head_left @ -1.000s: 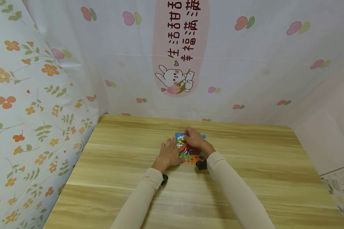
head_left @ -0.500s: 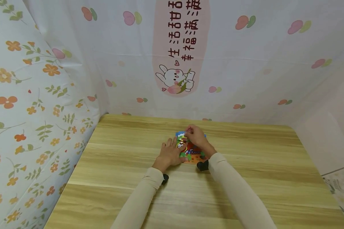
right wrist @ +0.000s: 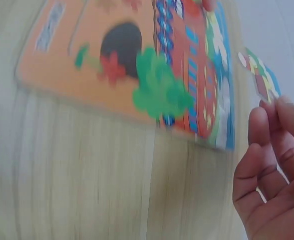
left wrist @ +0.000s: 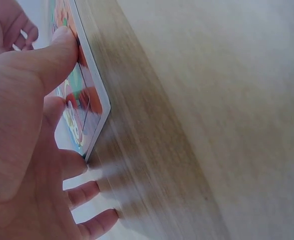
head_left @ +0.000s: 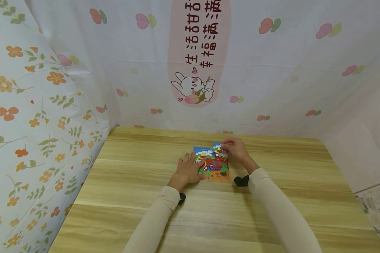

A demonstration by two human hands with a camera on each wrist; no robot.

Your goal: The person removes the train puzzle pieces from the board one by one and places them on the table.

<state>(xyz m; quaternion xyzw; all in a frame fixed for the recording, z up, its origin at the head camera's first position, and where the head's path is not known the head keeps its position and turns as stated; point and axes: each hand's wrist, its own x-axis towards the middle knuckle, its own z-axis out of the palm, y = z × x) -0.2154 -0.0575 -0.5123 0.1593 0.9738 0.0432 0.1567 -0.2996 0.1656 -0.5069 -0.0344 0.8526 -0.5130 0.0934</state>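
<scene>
A colourful jigsaw puzzle (head_left: 216,175) in a flat tray lies on the wooden table, showing a red train, green trees and orange ground. My left hand (head_left: 187,170) rests on its left side, fingers spread, with the thumb (left wrist: 64,52) on the picture in the left wrist view. Between thumb and fingers my right hand (head_left: 237,150) pinches a puzzle piece (right wrist: 261,75) with green, brown and blue print. That piece is raised above the puzzle's top right part, tilted and apart from the board in the right wrist view.
Bare wooden table (head_left: 130,182) surrounds the puzzle. Behind it hangs a white printed cloth (head_left: 139,80), and a flowered cloth (head_left: 50,116) covers the left side. Black straps or mounts (head_left: 241,181) sit at both wrists.
My right hand has lifted the puzzle piece from the upper left part and moved it right, uncovering more of the picture. The left hand has stayed in place.
</scene>
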